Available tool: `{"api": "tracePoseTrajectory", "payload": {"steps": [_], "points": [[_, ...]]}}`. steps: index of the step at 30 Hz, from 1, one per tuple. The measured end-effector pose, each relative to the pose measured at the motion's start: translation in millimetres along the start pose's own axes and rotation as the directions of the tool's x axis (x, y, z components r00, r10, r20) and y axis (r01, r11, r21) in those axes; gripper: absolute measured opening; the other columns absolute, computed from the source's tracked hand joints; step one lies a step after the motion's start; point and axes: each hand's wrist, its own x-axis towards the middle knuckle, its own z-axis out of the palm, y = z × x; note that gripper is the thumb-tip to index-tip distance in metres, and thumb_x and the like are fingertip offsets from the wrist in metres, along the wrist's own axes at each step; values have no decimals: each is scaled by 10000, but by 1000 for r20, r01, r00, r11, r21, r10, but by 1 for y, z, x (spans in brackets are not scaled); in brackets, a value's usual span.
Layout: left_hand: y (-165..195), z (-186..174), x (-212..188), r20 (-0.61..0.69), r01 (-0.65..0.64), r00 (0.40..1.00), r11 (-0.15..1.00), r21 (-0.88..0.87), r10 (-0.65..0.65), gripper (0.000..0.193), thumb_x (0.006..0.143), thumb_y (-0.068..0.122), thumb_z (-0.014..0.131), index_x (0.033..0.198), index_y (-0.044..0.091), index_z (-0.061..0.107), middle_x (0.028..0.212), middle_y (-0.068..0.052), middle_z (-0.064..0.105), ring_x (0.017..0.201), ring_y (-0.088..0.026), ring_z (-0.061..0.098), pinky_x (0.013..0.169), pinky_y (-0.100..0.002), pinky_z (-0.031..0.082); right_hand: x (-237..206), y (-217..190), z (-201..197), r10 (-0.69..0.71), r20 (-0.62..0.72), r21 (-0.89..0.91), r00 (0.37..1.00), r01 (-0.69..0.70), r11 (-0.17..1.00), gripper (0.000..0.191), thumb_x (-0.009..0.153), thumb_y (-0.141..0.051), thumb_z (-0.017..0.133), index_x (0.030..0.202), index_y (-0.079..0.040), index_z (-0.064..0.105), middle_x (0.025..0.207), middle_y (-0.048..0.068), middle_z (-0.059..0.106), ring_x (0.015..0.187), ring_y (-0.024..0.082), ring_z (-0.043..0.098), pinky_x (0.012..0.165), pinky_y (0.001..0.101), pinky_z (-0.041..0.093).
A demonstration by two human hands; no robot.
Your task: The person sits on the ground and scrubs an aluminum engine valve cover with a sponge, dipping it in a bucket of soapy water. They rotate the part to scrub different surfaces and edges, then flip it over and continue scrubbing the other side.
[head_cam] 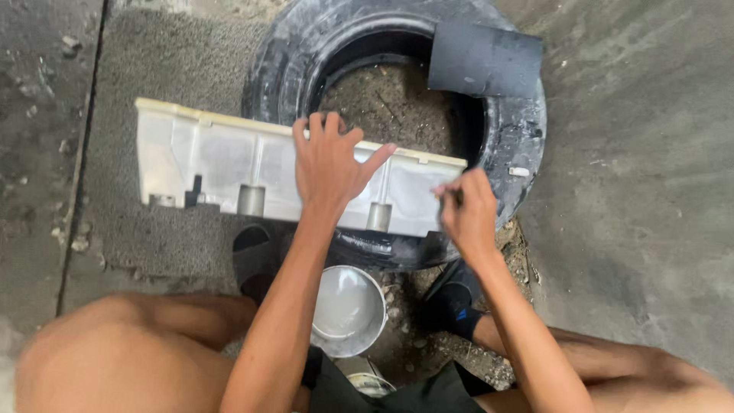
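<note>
A black rubber tyre (514, 145) lies flat on the concrete floor (634, 191) ahead of me, its hollow packed with brown dirt (394, 103). A dark flat sheet (484, 60) rests across its far right rim. Between my knees sits a round metal tin of grey paint (348, 310), and a smaller tin (368, 380) sits just below it. I wear black sandals (256, 256) on both feet. A rough grey mat (164, 65) spreads to the tyre's left.
</note>
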Motion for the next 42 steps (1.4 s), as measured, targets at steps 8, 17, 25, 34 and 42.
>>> {"api": "tracePoseTrajectory", "payload": {"steps": [8, 17, 25, 34, 42], "points": [[0, 1, 3, -36, -19, 999, 1000, 8, 19, 593, 890, 651, 697, 862, 69, 803, 958, -149, 615, 1021, -336, 511, 1030, -514, 332, -7, -23, -7, 125, -23, 55, 992, -123, 991, 281, 829, 28, 808, 827, 17, 527, 843, 157, 524, 722, 313, 564, 621, 402, 460], [0, -1, -1, -8, -20, 1000, 999, 34, 20, 592, 876, 654, 702, 852, 72, 805, 941, -132, 614, 1027, -323, 515, 1025, -518, 326, 10, -7, 1, 83, -83, 18, 993, -82, 996, 326, 848, 54, 841, 837, 35, 515, 856, 161, 508, 738, 310, 558, 650, 396, 465], [1, -1, -2, -20, -17, 1000, 999, 34, 18, 582, 894, 649, 702, 887, 77, 806, 981, -129, 617, 1053, -321, 519, 1059, -511, 314, -4, -6, -3, 42, -20, 32, 999, -41, 999, 278, 821, 4, 814, 840, 2, 537, 876, 128, 526, 796, 288, 578, 688, 407, 477], [0, 1, -1, -6, -1, 1000, 1000, 12, 1, 597, 876, 662, 702, 871, 74, 806, 960, -129, 613, 1046, -332, 518, 1050, -514, 312, -3, -9, -8, 7, -55, -107, 998, -13, 994, 326, 776, -140, 897, 776, -58, 581, 837, 83, 540, 875, 301, 498, 795, 422, 382], [1, -2, -1, 8, -10, 1000, 1000, 13, 10, 599, 895, 654, 688, 879, 67, 802, 1000, -135, 621, 1059, -328, 515, 1067, -512, 315, 16, -7, -5, 11, -139, -154, 990, -33, 988, 245, 751, -123, 915, 798, -63, 683, 955, 82, 565, 995, 320, 506, 853, 450, 379]]}}
